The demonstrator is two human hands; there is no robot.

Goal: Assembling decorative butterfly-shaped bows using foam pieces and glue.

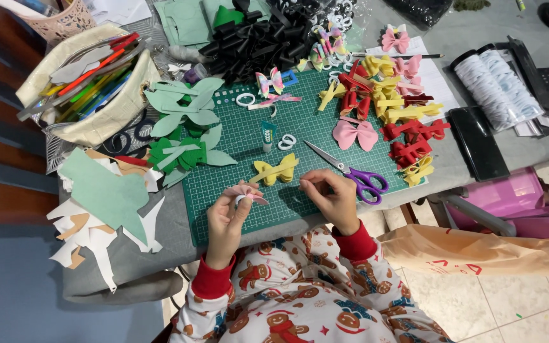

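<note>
**Pink bow pinched at the near edge of the mat**

Green cutting mat (236, 184) covers a grey-draped table crowded with craft pieces, and both hands work at its near edge. The left hand (227, 219) is raised with its fingertips closed around a small pink bow (244, 192), pinched at the gathered middle where a white band seems to wrap it. The right hand (328, 197) sits just beside it, fingers curled and the thumb and forefinger pressed together on something too fine to make out; it may be a thread or a strip end, I cannot tell which.

As I read it, the bow's centre is being bound or fastened, and the folds look to need a steady pinch from the left hand while the right hand brings its piece across.

Just beyond the hands lies a yellow bow (276, 170). Purple-handled scissors (351, 173) rest close to the right hand's far side. Further out from the left hand stands a small glue tube (267, 136) with a teal label. Beyond the right hand, finished red, yellow and pink bows (392, 114) lie in a heap. Out past the left hand lie green leaf-shaped cutouts (185, 121) and a cream pouch (90, 82) stuffed with pens. Well off to the right hand's side sit a dark flat rectangular case (478, 143) and an orange plastic bag (478, 251).
</note>
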